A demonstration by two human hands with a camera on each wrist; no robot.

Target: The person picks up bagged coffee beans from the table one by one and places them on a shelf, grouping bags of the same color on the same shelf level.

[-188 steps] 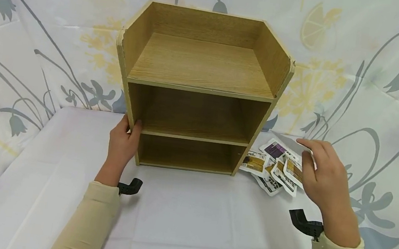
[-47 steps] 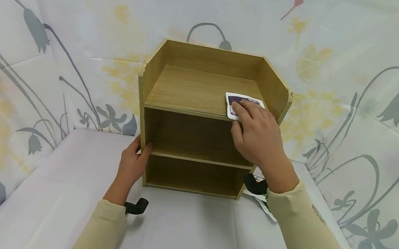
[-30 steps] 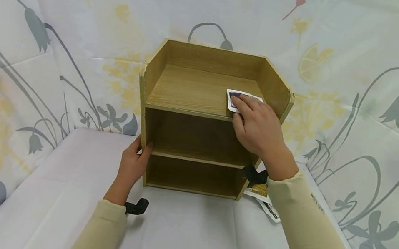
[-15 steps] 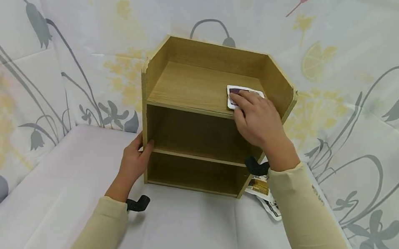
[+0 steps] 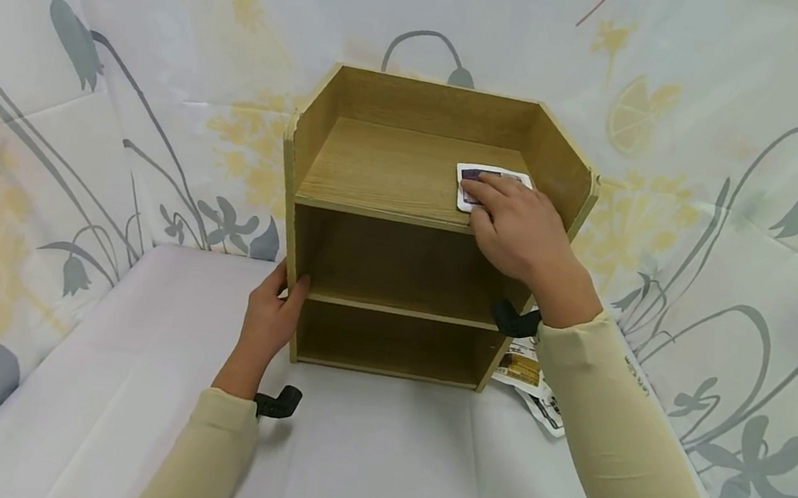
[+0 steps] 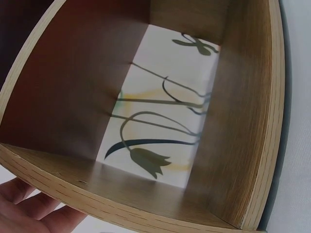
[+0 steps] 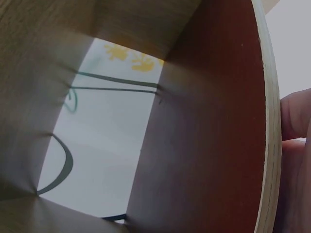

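Wood-grain panels form a three-tier shelf unit [image 5: 402,167] that stands upright on a white-covered table [image 5: 372,456]. On the right part of its top shelf, near the front edge, lies a white-bordered sachet with a purple label [image 5: 470,173]. The right hand [image 5: 522,230] reaches over that front edge, its fingers laid fairly straight across the sachet and covering much of it; whether the thumb also touches the sachet, I cannot tell. The left hand [image 5: 270,318] grips the unit's left side panel low down, thumb at the front edge and fingers round the outside. More sachets [image 5: 522,370], brown and white, lie in an overlapping heap on the table just beside the unit's right side, partly hidden by the right sleeve [image 5: 623,447]. A black bracket [image 5: 278,403] sits at the left wrist and another [image 5: 514,320] at the right. Behind stands a floral-printed cloth [image 5: 692,94], and both wrist views show its pattern through the far end of a compartment.
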